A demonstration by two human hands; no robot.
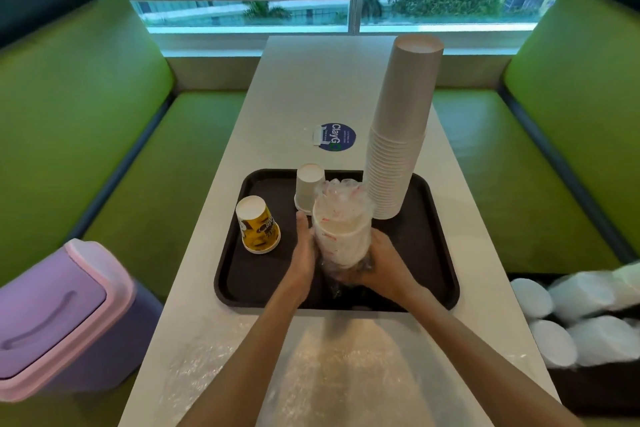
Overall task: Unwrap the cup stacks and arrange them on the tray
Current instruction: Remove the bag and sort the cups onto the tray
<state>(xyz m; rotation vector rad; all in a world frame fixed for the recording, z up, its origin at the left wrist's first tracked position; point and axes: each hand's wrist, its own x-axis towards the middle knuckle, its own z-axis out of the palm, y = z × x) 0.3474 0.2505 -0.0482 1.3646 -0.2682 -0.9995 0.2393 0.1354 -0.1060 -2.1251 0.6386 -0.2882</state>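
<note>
A stack of white cups in clear plastic wrap (341, 236) stands upright over the middle of the black tray (436, 253). My left hand (304, 253) lies flat against the stack's left side with straight fingers. My right hand (374, 263) grips the bunched wrap at the stack's lower right. On the tray also stand a tall unwrapped stack of white cups (398, 135) at the back right, a small upside-down white cup (308, 187) and an upside-down yellow printed cup (258, 229) at the left.
Loose clear plastic wrap (311, 367) lies on the white table's near end. A purple bin with a pink lid (59, 319) stands at the left. Wrapped cup stacks (581, 319) fill a dark box at the right. Green benches flank the table.
</note>
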